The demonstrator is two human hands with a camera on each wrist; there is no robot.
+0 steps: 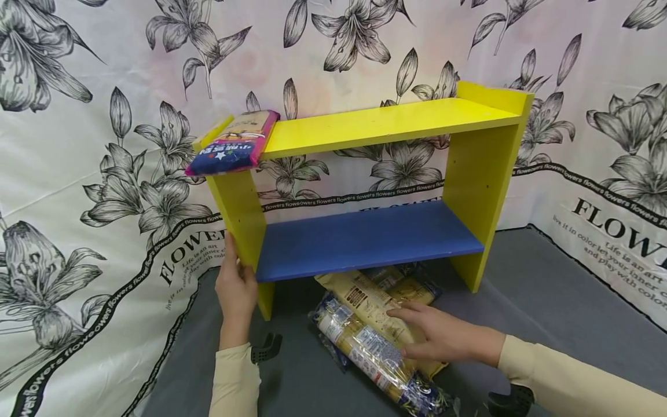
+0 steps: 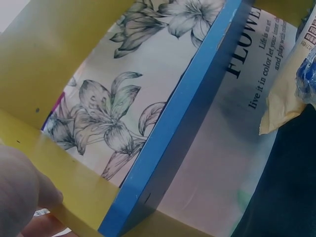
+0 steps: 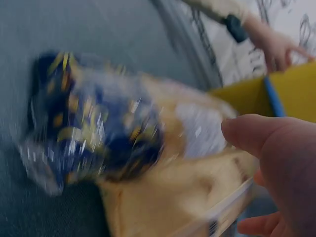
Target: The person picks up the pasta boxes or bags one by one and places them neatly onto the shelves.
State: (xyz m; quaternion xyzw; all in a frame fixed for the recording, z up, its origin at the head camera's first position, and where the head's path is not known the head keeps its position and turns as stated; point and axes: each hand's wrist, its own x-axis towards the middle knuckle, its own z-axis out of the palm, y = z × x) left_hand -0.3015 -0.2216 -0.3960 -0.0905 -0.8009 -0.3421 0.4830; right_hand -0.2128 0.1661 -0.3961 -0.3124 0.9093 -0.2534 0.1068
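Note:
My left hand (image 1: 237, 289) holds the front edge of the left side panel of a small yellow and blue shelf (image 1: 365, 240). In the left wrist view, the thumb (image 2: 47, 190) lies on the yellow panel's inner face. Under and before the shelf lie a clear bag of noodles (image 1: 365, 347) with blue ends, a cream-coloured packet (image 1: 365, 298) and another clear packet (image 1: 417, 289) farther back. My right hand (image 1: 435, 333) is over the cream packet, fingers apart; whether it touches is unclear. The right wrist view is blurred.
A pink and blue packet (image 1: 237, 142) lies on the left end of the yellow top board (image 1: 385, 121). Behind the shelf hangs a flower-printed cloth (image 1: 156, 69). A dark grey surface (image 1: 552, 278) lies underneath.

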